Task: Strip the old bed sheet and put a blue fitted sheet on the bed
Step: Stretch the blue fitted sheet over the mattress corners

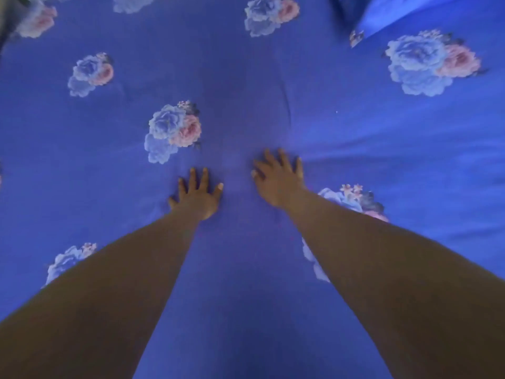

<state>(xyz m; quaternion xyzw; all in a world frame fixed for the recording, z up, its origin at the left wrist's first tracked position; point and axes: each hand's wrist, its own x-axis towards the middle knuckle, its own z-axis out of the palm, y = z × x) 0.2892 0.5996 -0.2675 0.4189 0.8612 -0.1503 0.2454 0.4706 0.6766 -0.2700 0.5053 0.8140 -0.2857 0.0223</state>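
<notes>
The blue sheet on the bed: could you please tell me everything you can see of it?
The blue sheet is a thin, smooth-looking fabric printed with scattered blue-and-pink flower clusters. It lies spread nearly flat across the whole view, with faint creases fanning out near the middle. The left hand and the right hand both press on it, palms down, fingers spread.

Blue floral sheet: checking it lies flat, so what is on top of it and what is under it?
On the blue floral sheet both hands press flat: left hand, right hand. Whatever lies beneath is fully covered.
</notes>
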